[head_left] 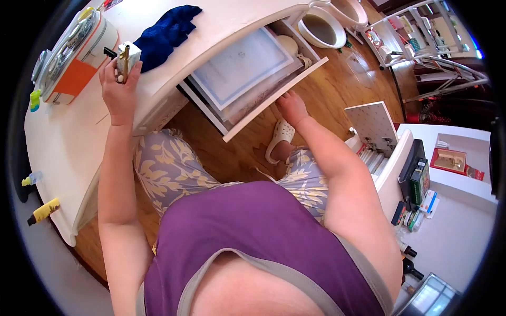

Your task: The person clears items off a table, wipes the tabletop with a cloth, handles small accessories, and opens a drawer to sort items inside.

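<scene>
On the left, my left hand (120, 87) is closed around a small whitish box (129, 55), a brass-coloured stick (126, 63) and a small black piece (109, 52), all held just above the white desk (79, 142). My right hand (291, 107) is at the front panel of the pulled-out drawer (269, 100), its fingers curled against the panel and the fingertips partly hidden. Inside the drawer lie a clear sleeve with a blue-bordered sheet (242, 63) and a round pale item (287, 45). Beside my left hand, a dark blue cloth (166, 37) lies crumpled on the desk.
An orange and white container (84, 68) stands on the desk's left. Beyond the drawer are a white bucket (322, 29) and a wheeled rack (416, 37). To the right, a small cabinet with a raised lid (371, 124) stands by a shelf of boxes (420, 179).
</scene>
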The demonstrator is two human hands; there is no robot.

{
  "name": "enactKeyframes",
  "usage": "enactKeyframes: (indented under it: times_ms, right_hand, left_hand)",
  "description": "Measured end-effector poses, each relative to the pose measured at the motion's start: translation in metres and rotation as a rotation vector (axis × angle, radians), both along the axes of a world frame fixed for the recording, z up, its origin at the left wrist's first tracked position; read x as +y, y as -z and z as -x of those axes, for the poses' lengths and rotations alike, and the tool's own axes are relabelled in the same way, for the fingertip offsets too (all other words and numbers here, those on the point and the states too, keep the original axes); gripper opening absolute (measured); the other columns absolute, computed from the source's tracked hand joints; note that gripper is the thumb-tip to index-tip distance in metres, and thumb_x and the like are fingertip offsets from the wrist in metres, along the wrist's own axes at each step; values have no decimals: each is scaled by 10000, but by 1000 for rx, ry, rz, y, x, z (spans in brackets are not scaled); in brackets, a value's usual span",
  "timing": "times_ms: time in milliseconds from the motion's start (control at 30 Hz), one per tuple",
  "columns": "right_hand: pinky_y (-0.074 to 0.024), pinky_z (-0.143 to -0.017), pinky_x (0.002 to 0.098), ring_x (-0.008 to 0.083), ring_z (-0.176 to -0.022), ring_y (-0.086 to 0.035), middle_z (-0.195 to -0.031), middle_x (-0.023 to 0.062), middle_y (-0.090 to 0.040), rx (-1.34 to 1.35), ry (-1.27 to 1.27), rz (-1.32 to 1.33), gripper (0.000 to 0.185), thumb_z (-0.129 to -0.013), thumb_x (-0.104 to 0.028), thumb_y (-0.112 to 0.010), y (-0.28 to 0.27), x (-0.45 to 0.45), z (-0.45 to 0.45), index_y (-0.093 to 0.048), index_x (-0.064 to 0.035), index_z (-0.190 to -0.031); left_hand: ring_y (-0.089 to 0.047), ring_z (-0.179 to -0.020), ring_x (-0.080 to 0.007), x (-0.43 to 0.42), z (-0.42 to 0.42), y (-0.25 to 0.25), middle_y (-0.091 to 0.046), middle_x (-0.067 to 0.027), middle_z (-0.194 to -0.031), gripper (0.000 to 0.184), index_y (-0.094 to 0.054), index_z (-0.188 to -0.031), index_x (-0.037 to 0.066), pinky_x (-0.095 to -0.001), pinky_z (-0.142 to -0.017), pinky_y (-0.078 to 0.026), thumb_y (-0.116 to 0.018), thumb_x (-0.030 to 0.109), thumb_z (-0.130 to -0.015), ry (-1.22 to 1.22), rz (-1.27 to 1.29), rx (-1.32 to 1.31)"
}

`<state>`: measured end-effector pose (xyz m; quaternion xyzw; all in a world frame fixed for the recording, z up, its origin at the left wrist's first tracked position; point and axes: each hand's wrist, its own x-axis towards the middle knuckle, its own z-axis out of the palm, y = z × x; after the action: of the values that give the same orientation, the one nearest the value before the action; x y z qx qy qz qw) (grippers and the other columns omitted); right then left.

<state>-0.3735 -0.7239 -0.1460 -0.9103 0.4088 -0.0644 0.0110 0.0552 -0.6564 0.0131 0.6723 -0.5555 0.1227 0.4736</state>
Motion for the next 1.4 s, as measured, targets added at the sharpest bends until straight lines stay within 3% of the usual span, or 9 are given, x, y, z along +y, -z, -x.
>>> enactKeyframes:
  times_ms: [200,400,500,567,600,667,767,967,1400]
  right_hand:
    - [-493,-785,386,328,-971,-541,-1045,133,-579,-27,-90,-9,219,-754,-134,-564,-14,17,17,-618,-57,-953]
    - [-495,-763,413,363,-879,-576,-1002,161,-587,68,142,-242,222,-787,-157,-551,-44,27,5,-620,-26,-952]
    - [-495,-737,424,383,-796,-589,-943,179,-608,372,232,-650,256,-772,-141,-549,-95,18,-5,-612,-12,-984]
    - [-495,-699,421,357,-719,-608,-877,166,-636,-116,200,-530,275,-766,-135,-561,-98,10,1,-611,3,-999]
    - [-495,-699,421,357,-719,-608,-877,166,-636,-119,199,-535,275,-766,-135,-561,-114,10,-8,-611,3,-999]
    - [-485,-691,407,296,-799,-605,-966,169,-621,-859,556,-1034,327,-779,-144,-575,-141,9,-32,-577,37,-1052]
    - [-466,-708,389,239,-913,-571,-1026,142,-592,-1210,799,-984,351,-813,-141,-574,-116,10,-71,-530,65,-1094]
    - [-391,-886,361,285,-1005,-523,-1055,200,-558,-1401,962,-965,445,-733,-61,-608,-68,13,-118,-453,146,-1096]
    - [-375,-899,422,311,-1062,-481,-1177,237,-487,-1476,1232,-970,447,-774,-76,-562,-47,4,-123,-438,167,-1128]
  left_hand:
    - [-528,-984,-304,-3,-3,3,-542,-148,-1031,457,-561,-1022,13,-366,-845,-433,-735,321,-732,-3,18,-3]
    - [-510,-1041,-313,-4,-6,4,-538,-166,-1078,460,-561,-1023,9,-364,-877,-425,-732,323,-734,-8,-2,-25]
    - [-500,-1066,-315,-4,-7,4,-535,-176,-1096,464,-559,-1027,6,-363,-886,-423,-730,325,-736,-24,-17,-41]
    - [-499,-1067,-314,-3,-6,3,-534,-175,-1094,466,-560,-1027,5,-364,-884,-423,-730,327,-736,-32,-17,-48]
    - [-498,-1068,-312,-4,-4,3,-534,-174,-1091,468,-560,-1027,5,-365,-883,-424,-731,329,-736,-35,-12,-46]
    - [-497,-1067,-311,-4,-6,5,-532,-173,-1092,471,-561,-1028,5,-365,-883,-424,-732,331,-734,-31,-29,-35]
    - [-498,-1062,-309,-4,-7,4,-531,-170,-1089,475,-561,-1027,4,-365,-882,-423,-734,335,-732,-21,-40,-36]
    - [-505,-1039,-310,-4,-7,5,-540,-167,-1068,473,-561,-1023,2,-362,-879,-421,-735,333,-732,-23,-19,-57]
    - [-521,-947,-278,-4,-4,4,-536,-136,-1024,477,-556,-1038,-4,-349,-817,-432,-734,322,-739,-24,-33,1]
